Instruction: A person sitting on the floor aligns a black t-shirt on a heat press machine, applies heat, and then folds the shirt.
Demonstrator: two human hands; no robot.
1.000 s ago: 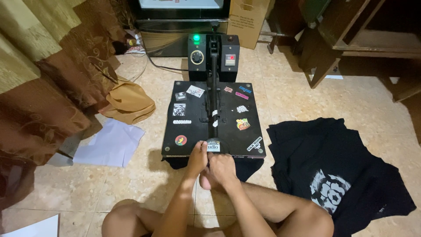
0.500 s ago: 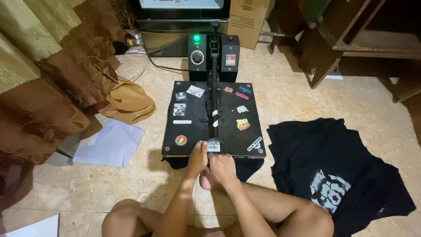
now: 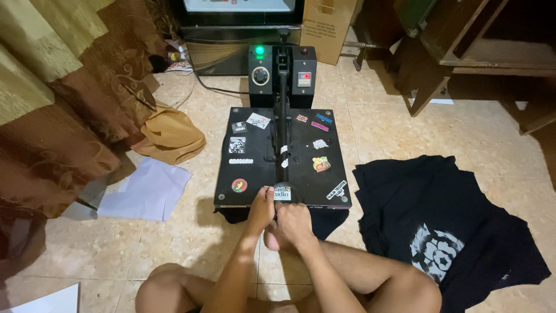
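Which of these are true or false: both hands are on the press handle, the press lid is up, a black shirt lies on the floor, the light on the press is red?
1. Both the left hand and right hand are at the handle of the heat press. True.
2. The press lid is raised. False: it lies closed and flat.
3. A black shirt lies on the floor beside the press. True.
4. The indicator light is red. False: it glows green.
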